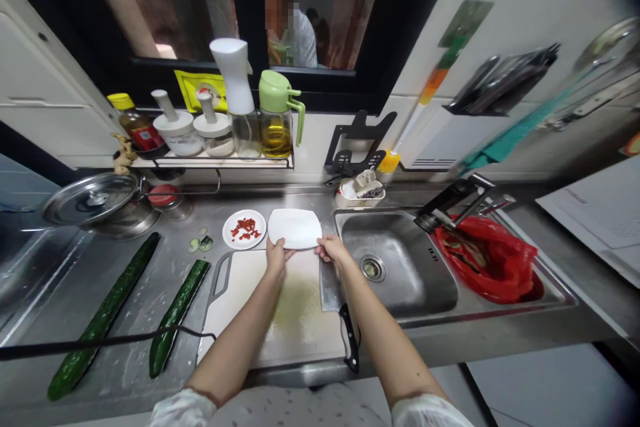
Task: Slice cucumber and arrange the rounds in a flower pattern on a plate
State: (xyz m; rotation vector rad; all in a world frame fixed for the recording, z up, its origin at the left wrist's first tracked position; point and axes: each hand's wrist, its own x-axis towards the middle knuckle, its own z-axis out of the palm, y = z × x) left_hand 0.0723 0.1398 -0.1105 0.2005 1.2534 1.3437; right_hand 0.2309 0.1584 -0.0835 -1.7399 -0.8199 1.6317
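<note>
My left hand (276, 256) and my right hand (331, 249) both grip the near edge of a white square plate (295, 227) at the far end of a white cutting board (280, 310). The plate looks bare. A cleaver (336, 307) with a black handle lies on the board's right side, under my right forearm. A small round dish of chopped red chilli (245, 229) sits just left of the plate.
Two long cucumbers (107, 310) (179, 313) lie on the steel counter at left, with a black cable across them. A sink (400, 260) with a red bag (493, 257) is at right. Condiment bottles on a rack (215, 160) and a pot lid (90, 199) stand behind.
</note>
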